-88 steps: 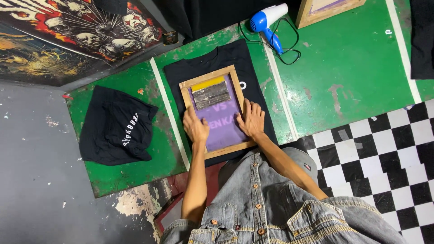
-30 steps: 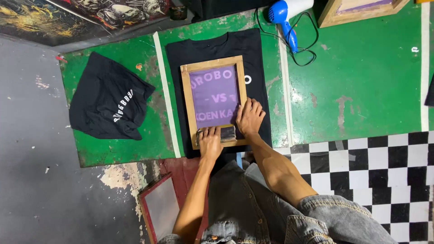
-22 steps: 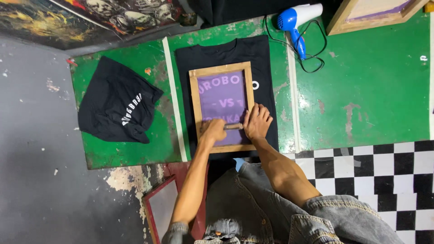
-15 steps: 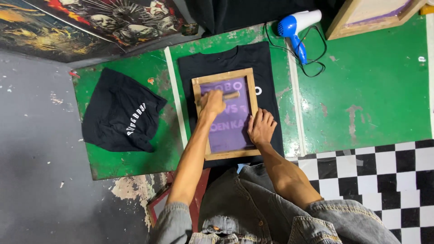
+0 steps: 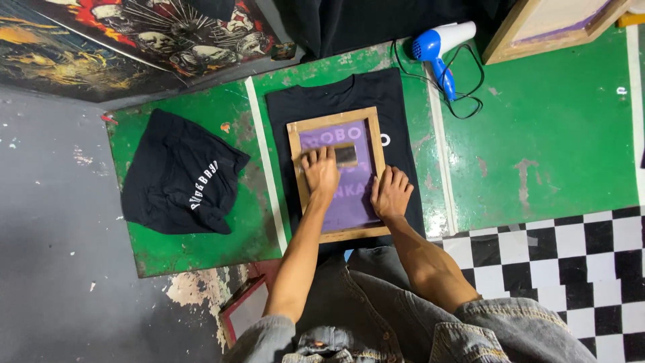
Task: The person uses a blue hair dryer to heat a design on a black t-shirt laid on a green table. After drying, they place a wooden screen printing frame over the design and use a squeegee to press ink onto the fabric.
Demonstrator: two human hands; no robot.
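Left hand (image 5: pixel 321 171) has its fingers wrapped around a squeegee (image 5: pixel 345 155) on the purple screen frame (image 5: pixel 336 173); right hand (image 5: pixel 390 191) presses flat, fingers spread, on the frame's right edge.

A printing screen (image 5: pixel 336 218), a rectangle of pale wood with purple mesh and light lettering, lies flat before me. My left hand (image 5: pixel 321 171) grips a scraper (image 5: pixel 346 155) on its mesh; my right hand (image 5: pixel 391 191) lies flat on its right rail. A second wooden screen (image 5: pixel 537 30) leans at the top right, and a red-framed one (image 5: pixel 243 310) sits by my left elbow.
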